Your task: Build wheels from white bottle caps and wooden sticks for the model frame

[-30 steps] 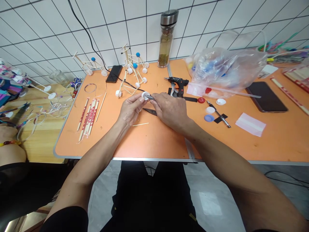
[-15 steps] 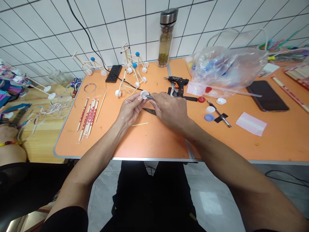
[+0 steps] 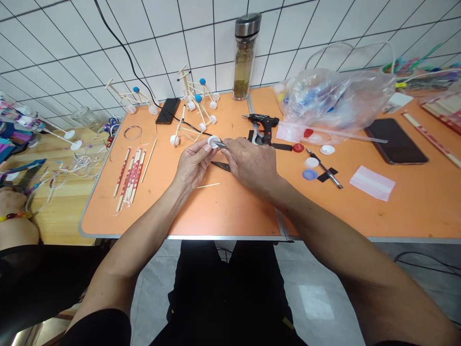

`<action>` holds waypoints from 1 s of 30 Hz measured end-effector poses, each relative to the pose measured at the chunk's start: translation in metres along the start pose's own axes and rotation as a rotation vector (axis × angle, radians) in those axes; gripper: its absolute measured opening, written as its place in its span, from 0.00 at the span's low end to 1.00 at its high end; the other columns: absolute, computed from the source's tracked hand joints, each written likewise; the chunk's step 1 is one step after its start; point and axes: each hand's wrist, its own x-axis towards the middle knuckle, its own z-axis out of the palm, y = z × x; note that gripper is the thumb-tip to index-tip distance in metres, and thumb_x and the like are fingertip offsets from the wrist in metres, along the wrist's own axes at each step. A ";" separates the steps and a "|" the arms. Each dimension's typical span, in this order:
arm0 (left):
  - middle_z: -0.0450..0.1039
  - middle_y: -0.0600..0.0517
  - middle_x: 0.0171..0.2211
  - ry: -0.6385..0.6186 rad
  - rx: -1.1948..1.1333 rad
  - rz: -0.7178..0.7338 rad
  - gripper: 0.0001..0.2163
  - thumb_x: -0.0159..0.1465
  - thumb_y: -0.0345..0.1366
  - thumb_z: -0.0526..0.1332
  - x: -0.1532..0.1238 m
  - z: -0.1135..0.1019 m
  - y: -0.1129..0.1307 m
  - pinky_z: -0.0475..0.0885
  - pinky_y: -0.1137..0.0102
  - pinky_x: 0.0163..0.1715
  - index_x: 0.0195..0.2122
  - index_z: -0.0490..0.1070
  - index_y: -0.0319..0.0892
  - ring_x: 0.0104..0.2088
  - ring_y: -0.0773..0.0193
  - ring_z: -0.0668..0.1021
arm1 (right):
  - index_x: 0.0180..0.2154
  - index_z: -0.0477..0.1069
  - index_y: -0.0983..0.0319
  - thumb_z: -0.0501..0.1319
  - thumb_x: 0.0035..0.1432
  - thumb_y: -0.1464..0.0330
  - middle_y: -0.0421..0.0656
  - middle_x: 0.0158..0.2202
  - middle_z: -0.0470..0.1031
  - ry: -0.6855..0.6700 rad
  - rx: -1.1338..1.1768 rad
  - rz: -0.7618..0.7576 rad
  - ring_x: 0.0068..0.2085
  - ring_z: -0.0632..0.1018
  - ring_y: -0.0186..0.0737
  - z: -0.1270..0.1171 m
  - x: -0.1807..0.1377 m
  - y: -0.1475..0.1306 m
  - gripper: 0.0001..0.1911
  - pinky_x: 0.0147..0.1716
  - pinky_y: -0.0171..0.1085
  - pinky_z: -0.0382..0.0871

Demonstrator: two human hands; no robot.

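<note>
Between its thumb and fingers, my left hand (image 3: 194, 163) pinches a white bottle cap (image 3: 213, 141), tilted up above the table. My right hand (image 3: 252, 161) is closed around what look like spread scissors (image 3: 221, 166); their handles are hidden in the palm. One grey blade meets the inside of the cap, while the other dark blade points left, lower down. On the table below my hands lies a short thin stick (image 3: 208, 185). Stick frames with white cap wheels (image 3: 175, 140) stand just beyond my left hand.
A glue gun (image 3: 264, 126), pen (image 3: 324, 168) and loose caps (image 3: 310, 174) lie to the right. Behind them are a plastic bag (image 3: 334, 105), phone (image 3: 396, 141) and tea bottle (image 3: 246, 57). Wrapped chopsticks (image 3: 132, 178) lie left. Another person's arm (image 3: 16, 218) rests far left.
The view has shifted slightly, so things on the table appear a little further left. Both hands keep the same hold, with the blade still at the cap.
</note>
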 end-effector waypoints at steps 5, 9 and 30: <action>0.92 0.47 0.46 0.019 0.022 0.034 0.08 0.61 0.31 0.83 -0.002 0.001 -0.003 0.84 0.71 0.57 0.41 0.91 0.44 0.52 0.59 0.91 | 0.60 0.80 0.61 0.49 0.87 0.60 0.53 0.50 0.87 -0.004 -0.002 0.007 0.41 0.83 0.48 0.000 0.000 -0.001 0.23 0.33 0.43 0.48; 0.92 0.48 0.47 0.045 0.015 0.052 0.12 0.56 0.35 0.86 -0.003 0.003 -0.007 0.84 0.68 0.60 0.40 0.90 0.45 0.57 0.56 0.90 | 0.60 0.80 0.60 0.49 0.86 0.61 0.52 0.49 0.87 0.003 -0.010 -0.001 0.41 0.83 0.48 0.002 0.000 0.000 0.22 0.32 0.44 0.49; 0.92 0.49 0.45 0.056 -0.041 0.012 0.06 0.69 0.25 0.74 -0.002 0.002 -0.007 0.84 0.72 0.61 0.40 0.90 0.42 0.53 0.62 0.91 | 0.61 0.81 0.61 0.50 0.85 0.65 0.53 0.48 0.86 0.035 -0.059 -0.032 0.40 0.84 0.48 0.009 0.001 0.001 0.22 0.32 0.45 0.47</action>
